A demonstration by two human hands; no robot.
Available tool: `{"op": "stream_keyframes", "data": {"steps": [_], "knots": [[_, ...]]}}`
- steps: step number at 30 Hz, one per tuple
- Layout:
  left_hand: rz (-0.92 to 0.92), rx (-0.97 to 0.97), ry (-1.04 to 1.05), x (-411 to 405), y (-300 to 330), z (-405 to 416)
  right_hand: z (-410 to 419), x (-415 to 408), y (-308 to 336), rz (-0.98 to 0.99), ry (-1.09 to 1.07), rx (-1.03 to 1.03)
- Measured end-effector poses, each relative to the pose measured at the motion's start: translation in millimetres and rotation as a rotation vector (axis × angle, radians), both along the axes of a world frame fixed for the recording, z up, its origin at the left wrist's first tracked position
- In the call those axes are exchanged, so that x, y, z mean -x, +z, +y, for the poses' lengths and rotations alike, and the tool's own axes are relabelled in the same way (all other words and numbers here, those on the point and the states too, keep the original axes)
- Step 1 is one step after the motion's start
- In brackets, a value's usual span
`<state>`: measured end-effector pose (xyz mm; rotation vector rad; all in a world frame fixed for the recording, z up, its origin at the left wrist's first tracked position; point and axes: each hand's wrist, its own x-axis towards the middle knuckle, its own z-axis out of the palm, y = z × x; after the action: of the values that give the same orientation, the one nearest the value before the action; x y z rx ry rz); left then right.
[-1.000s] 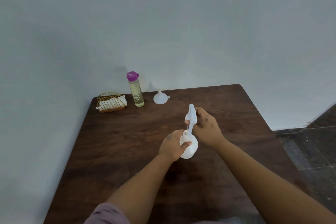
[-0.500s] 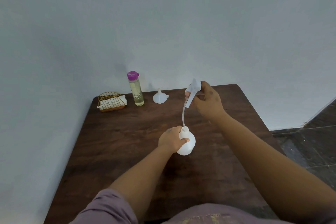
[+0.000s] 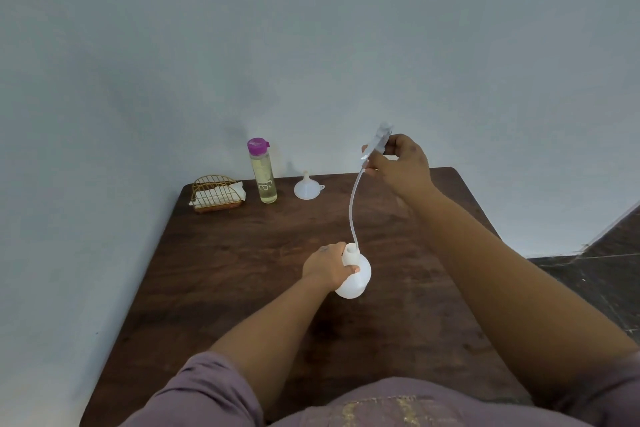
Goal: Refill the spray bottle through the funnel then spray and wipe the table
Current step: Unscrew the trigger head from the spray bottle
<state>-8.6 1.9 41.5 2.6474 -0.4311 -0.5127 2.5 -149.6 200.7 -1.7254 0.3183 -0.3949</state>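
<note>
The round white spray bottle (image 3: pixel 353 274) stands near the middle of the dark wooden surface (image 3: pixel 214 288), and everything else is best placed from it. The left hand (image 3: pixel 329 267) wraps its neck and shoulder, fingers (image 3: pixel 351 269) curled firmly around the plastic. Up and to the right of the bottle, the right hand (image 3: pixel 401 163) pinches the trigger head (image 3: pixel 379 140), lifted clear, with the thin dip tube (image 3: pixel 355 211) curving down from it so that its tip sits at or just beside the open mouth (image 3: pixel 351 248); whether it is fully out I cannot tell.

The bottle looks like thin, pale plastic and seems light and probably close to empty, so it would tip or skid easily on the polished wood. Holding it low at the neck, as the left hand does, seems the sensible grip for steadying it under a funnel. The tube is soft and whippy and may drip, so the head is better carried by its rigid body, not the tube.

Far beyond the bottle, against the wall, the small white funnel (image 3: pixel 306 189) rests wide end down. To its left stands the clear refill bottle (image 3: pixel 265 177) with a purple cap and yellowish liquid, likely smooth and heavier. Further left, a gold wire holder (image 3: pixel 216 192) keeps folded white cloth or tissue.
</note>
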Motion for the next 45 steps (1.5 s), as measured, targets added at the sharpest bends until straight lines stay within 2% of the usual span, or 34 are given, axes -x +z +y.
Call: {"op": "stream_keyframes", "data": {"steps": [2, 7, 16, 25, 29, 34, 38, 41, 43, 45], "knots": [[0.002, -0.003, 0.002, 0.9, 1.0, -0.5, -5.1, -11.5, 1.8, 0.056, 0.012, -0.169], [0.001, -0.023, 0.002, 1.4, 2.4, -0.7, -16.9, -29.4, 6.4, 0.195, 0.032, -0.372], [0.002, -0.014, 0.007, -2.7, 3.4, 4.5, -37.6, -37.4, -5.1, 0.351, 0.06, -0.504], [-0.002, -0.041, -0.02, -6.2, 8.1, 7.0, -58.0, -25.0, -5.1, 0.386, 0.06, -0.601], [0.014, -0.008, -0.008, -8.2, 9.8, 7.7, -72.3, -13.8, -8.1, 0.36, 0.022, -0.755], [0.032, 0.119, 0.051, -11.1, 14.7, 7.2, -91.7, 3.8, -10.0, 0.206, -0.024, -1.051], [-0.075, 0.377, 0.254, -9.6, 32.0, -6.1, -102.4, 16.9, -29.1, 0.002, -0.138, -1.324], [-0.122, 0.508, 0.326, -7.5, 42.2, -17.6, -98.5, 32.7, -52.3, -0.145, -0.248, -1.504], [0.038, 0.613, 0.359, -4.8, 44.2, -31.0, -92.3, 43.9, -76.4, -0.158, -0.363, -1.511], [0.304, 0.756, 0.4, 1.7, 38.8, -52.4, -83.7, 52.7, -104.1, -0.127, -0.474, -1.426]]}}
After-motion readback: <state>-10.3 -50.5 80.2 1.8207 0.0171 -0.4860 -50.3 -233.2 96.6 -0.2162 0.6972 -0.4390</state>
